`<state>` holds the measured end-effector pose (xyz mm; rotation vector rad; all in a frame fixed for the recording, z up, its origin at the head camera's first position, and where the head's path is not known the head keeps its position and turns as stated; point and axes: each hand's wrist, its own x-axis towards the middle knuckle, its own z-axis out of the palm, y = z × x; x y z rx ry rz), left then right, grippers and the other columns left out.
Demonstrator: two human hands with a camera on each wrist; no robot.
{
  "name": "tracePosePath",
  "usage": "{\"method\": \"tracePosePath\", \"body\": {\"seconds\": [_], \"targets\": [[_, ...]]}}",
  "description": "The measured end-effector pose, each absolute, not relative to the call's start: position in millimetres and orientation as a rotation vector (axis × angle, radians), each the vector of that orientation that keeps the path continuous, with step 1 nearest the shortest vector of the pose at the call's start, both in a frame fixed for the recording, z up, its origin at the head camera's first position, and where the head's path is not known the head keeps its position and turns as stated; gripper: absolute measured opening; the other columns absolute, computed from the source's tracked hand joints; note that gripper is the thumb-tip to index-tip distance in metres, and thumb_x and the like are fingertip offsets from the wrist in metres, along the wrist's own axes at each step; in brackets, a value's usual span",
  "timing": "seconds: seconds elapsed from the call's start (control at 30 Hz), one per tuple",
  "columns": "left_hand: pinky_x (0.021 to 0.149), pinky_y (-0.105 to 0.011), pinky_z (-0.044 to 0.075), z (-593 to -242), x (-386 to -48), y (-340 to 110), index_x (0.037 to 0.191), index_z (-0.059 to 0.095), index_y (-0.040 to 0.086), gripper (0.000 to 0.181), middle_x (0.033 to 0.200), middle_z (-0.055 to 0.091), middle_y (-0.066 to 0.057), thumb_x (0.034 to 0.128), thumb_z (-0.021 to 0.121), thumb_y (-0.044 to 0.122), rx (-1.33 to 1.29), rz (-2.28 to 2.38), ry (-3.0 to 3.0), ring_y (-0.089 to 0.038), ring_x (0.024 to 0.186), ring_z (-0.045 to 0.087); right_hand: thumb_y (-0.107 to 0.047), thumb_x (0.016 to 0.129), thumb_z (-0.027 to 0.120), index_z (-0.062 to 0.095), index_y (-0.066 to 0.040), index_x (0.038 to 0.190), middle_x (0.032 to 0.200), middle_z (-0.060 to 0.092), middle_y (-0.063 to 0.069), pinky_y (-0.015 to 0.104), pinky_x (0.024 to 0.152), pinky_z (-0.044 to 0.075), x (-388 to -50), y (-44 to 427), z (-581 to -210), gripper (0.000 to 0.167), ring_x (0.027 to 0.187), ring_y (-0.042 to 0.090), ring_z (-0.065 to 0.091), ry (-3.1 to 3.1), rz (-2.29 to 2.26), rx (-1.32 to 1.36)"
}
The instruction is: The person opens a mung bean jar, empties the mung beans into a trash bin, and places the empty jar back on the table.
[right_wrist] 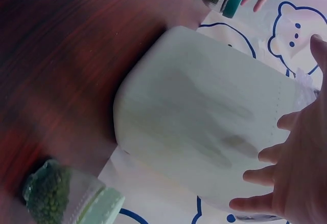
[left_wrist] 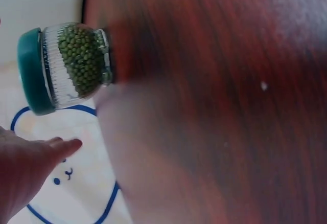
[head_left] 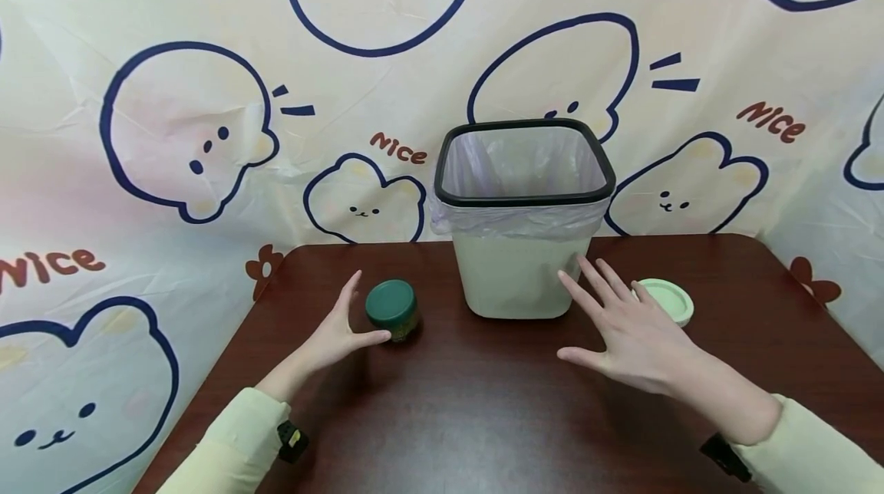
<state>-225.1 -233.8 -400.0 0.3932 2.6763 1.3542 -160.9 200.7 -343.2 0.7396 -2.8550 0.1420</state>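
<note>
A clear ribbed jar with a dark green lid stands on the left of the table; small green beans show through its wall in the left wrist view. My left hand is beside it, thumb and fingers spread around its left side, apparently not gripping. My right hand hovers with fingers spread, in front of a second jar with a pale green lid, partly hiding it. That jar also holds green contents. Between the hands stands a pale bin with a black rim and a thin plastic liner.
The dark brown wooden table has rounded far corners. Behind it hangs a pale cloth printed with cartoon bears, close to the back of the bin. Black wrist devices sit at both sleeves.
</note>
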Motion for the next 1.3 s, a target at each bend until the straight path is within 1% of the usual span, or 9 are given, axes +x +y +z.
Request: {"method": "tracePosePath", "body": {"seconds": [0.2, 0.33, 0.43, 0.53, 0.73, 0.93, 1.13, 1.3], "targets": [[0.11, -0.058, 0.019, -409.8, -233.3, -234.3, 0.154, -0.003, 0.011, 0.107, 0.157, 0.006, -0.026, 0.0838, 0.077, 0.016, 0.391, 1.531, 2.512, -0.042, 0.143, 0.011, -0.072, 0.086, 0.049, 0.022, -0.018, 0.156, 0.161, 0.011, 0.013, 0.067, 0.102, 0.027, -163.9, 192.9, -349.8, 0.092, 0.144, 0.038, 0.015, -2.84, 0.182, 0.76], [0.11, -0.055, 0.022, -420.1, -240.8, -233.8, 0.153, -0.002, 0.009, 0.107, 0.154, 0.016, -0.028, 0.0826, 0.078, 0.01, 0.404, 1.598, 2.455, -0.041, 0.142, 0.018, -0.071, 0.087, 0.05, 0.02, -0.018, 0.156, 0.161, 0.009, 0.012, 0.066, 0.102, 0.026, -165.4, 187.8, -353.5, 0.092, 0.144, 0.037, 0.014, -2.848, 0.205, 0.771], [0.108, -0.055, 0.026, -424.5, -243.2, -232.3, 0.153, 0.001, 0.01, 0.107, 0.151, 0.024, -0.028, 0.0807, 0.08, 0.009, 0.395, 1.612, 2.449, -0.041, 0.139, 0.027, -0.07, 0.088, 0.05, 0.02, -0.017, 0.156, 0.161, 0.009, 0.012, 0.066, 0.102, 0.027, -165.8, 185.3, -356.2, 0.092, 0.145, 0.036, 0.014, -2.845, 0.21, 0.785], [0.107, -0.054, 0.029, -425.8, -244.4, -230.6, 0.153, 0.003, 0.008, 0.107, 0.149, 0.029, -0.028, 0.0799, 0.08, 0.009, 0.396, 1.61, 2.461, -0.04, 0.137, 0.031, -0.07, 0.088, 0.049, 0.021, -0.017, 0.156, 0.161, 0.01, 0.012, 0.066, 0.102, 0.028, -166.1, 183.4, -358.5, 0.091, 0.144, 0.036, 0.015, -2.844, 0.212, 0.793], [0.107, -0.056, 0.028, -428.1, -248.9, -227.8, 0.152, 0.008, 0.003, 0.101, 0.146, 0.032, -0.026, 0.0801, 0.079, 0.006, 0.383, 1.622, 2.458, -0.04, 0.134, 0.034, -0.073, 0.088, 0.045, 0.022, -0.017, 0.156, 0.161, 0.011, 0.012, 0.064, 0.101, 0.03, -167.2, 179.7, -361.6, 0.091, 0.144, 0.035, 0.017, -2.841, 0.2, 0.795], [0.108, -0.059, 0.023, -433.0, -255.0, -225.3, 0.15, 0.017, 0.003, 0.097, 0.145, 0.036, -0.023, 0.0778, 0.082, 0.008, 0.345, 1.574, 2.511, -0.039, 0.132, 0.035, -0.075, 0.087, 0.043, 0.023, -0.017, 0.156, 0.161, 0.012, 0.011, 0.062, 0.1, 0.032, -167.8, 175.6, -363.3, 0.092, 0.144, 0.035, 0.018, -2.813, 0.181, 0.813], [0.106, -0.059, 0.026, -437.1, -258.5, -223.2, 0.146, 0.024, 0.001, 0.094, 0.142, 0.041, -0.022, 0.0746, 0.084, 0.009, 0.345, 1.544, 2.562, -0.038, 0.129, 0.039, -0.076, 0.087, 0.041, 0.023, -0.017, 0.155, 0.161, 0.012, 0.01, 0.061, 0.101, 0.032, -167.4, 170.9, -363.2, 0.092, 0.144, 0.034, 0.017, -2.803, 0.172, 0.831], [0.105, -0.057, 0.029, -439.1, -260.9, -222.4, 0.142, 0.03, 0.0, 0.087, 0.139, 0.044, -0.021, 0.0746, 0.085, 0.01, 0.346, 1.546, 2.557, -0.037, 0.126, 0.043, -0.077, 0.087, 0.039, 0.022, -0.018, 0.156, 0.161, 0.01, 0.01, 0.062, 0.102, 0.031, -167.9, 165.6, -361.3, 0.092, 0.145, 0.033, 0.015, -2.799, 0.178, 0.848]]}}
